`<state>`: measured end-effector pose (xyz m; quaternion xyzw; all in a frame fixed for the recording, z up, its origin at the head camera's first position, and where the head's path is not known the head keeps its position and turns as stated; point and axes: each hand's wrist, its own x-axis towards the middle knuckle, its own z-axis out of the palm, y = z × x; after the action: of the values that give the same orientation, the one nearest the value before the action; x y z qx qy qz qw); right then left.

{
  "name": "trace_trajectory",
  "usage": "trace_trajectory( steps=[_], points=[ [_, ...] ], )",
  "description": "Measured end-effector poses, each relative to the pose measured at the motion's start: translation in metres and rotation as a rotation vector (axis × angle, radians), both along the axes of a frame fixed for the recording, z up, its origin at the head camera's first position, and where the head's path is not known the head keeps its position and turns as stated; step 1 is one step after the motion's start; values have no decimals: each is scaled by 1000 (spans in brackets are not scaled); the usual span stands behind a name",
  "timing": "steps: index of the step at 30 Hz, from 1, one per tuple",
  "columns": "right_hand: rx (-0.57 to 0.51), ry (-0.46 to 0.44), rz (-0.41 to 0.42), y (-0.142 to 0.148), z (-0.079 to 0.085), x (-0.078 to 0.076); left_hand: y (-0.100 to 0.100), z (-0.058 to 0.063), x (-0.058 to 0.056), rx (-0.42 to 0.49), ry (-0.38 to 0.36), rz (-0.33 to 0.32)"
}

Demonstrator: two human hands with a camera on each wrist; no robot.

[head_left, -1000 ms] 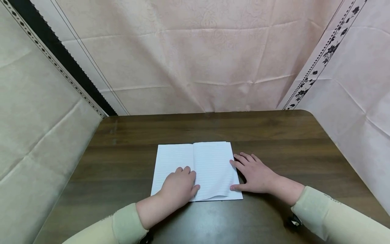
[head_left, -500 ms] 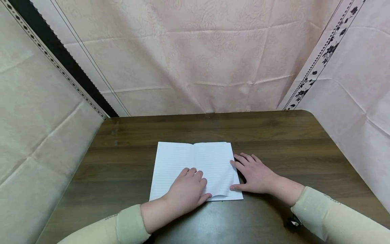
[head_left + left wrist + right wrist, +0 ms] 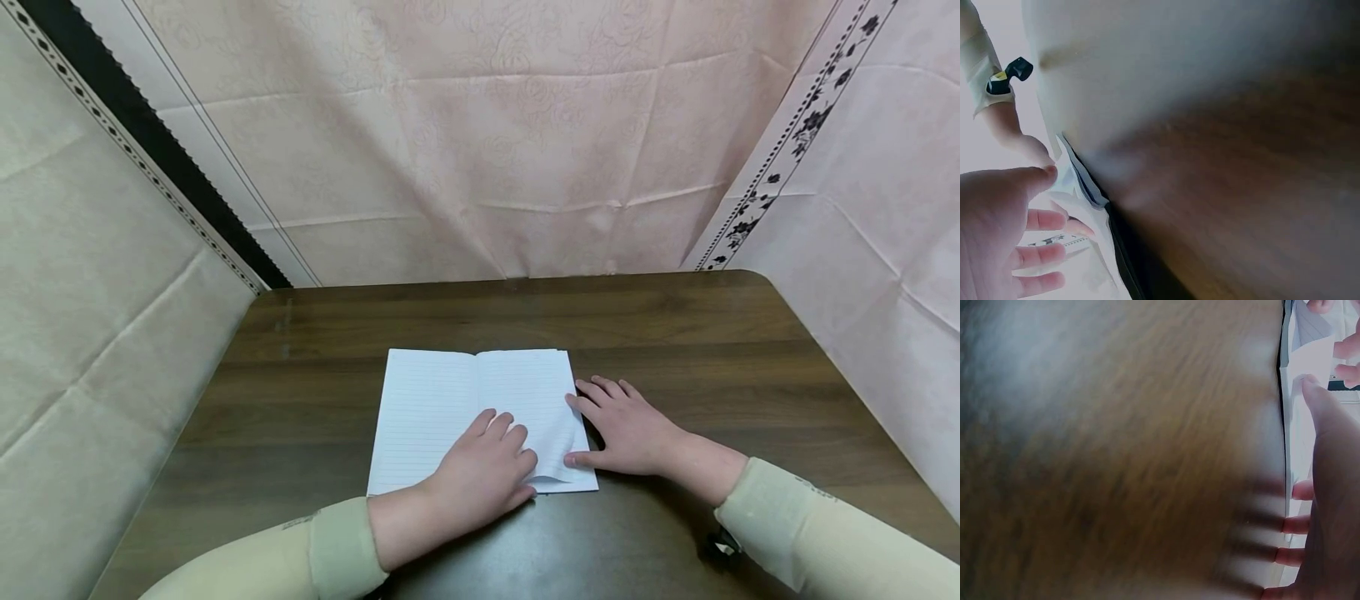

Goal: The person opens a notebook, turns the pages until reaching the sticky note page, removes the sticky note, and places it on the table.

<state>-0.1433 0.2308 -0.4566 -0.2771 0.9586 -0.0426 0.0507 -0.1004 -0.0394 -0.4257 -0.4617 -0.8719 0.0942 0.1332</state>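
An open notebook [image 3: 427, 400] with lined white pages lies on the table, its fold running away from me. My left hand [image 3: 483, 471] rests on the lower part of the right page, fingers loosely bent and holding nothing. Spread along the notebook's right edge is my right hand [image 3: 630, 427], its thumb and index finger touching the page margin. Between the hands, the page's lower right corner [image 3: 551, 479] is lifted and creased. In the right wrist view, the fingertips [image 3: 1297, 525] of the right hand reach the table beside the notebook's edge [image 3: 1294, 437].
The brown wooden table [image 3: 315, 400] extends around the notebook on every side. Pale patterned cloth [image 3: 480, 167] hangs behind and at both sides of it. A small black device [image 3: 723, 546] sits under the right sleeve.
My left hand has slid rightward from the fold across the right page. The left page's outer part has shifted slightly outward and up. My right hand has stayed in place.
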Motion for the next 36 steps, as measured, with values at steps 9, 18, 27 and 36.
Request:
trace_trajectory(
  steps=[9,18,27,36],
  points=[
    [12,-8,2,0,-2,-1,8,0,-1,6,-8,-9],
    [4,-3,20,4,-1,0,20,-3,0,21,32,4],
    [-10,33,46,7,-3,0,26,1,2,13,94,57],
    [-39,16,27,11,-6,0,27,9,-1,7,84,137]
  ],
)
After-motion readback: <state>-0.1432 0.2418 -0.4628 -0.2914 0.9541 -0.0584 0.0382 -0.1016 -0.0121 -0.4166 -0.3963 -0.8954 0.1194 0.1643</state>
